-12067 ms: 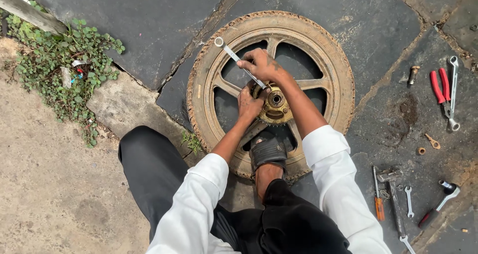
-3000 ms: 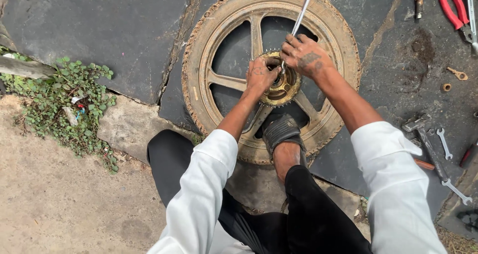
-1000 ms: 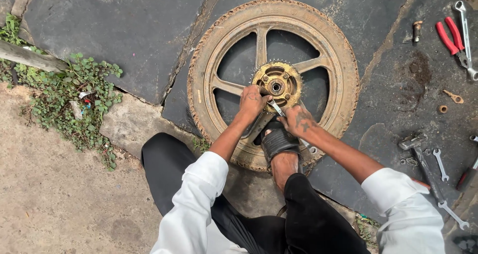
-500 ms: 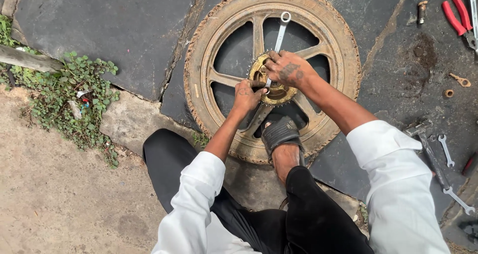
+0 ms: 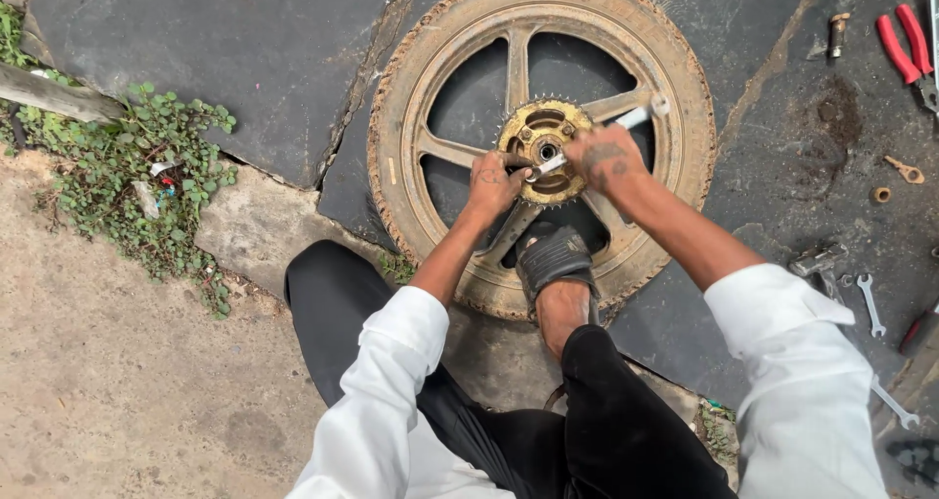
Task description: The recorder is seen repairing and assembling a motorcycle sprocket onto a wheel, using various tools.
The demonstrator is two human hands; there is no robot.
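A motorcycle wheel (image 5: 540, 137) lies flat on dark stone paving, its muddy tyre pinned at the near rim by my sandalled foot (image 5: 554, 259). My right hand (image 5: 604, 158) is closed around the shaft of a silver spanner (image 5: 636, 117), whose far end juts out to the right over a spoke while its near end sits at the hub. My left hand (image 5: 492, 178) grips the left side of the brass-coloured sprocket (image 5: 544, 139), fingers curled against a dark tool handle there; I cannot tell exactly what that handle belongs to. Red-handled pliers (image 5: 905, 41) lie far right, small spanners (image 5: 869, 301) near right, and green weeds (image 5: 147, 181) spread at left.
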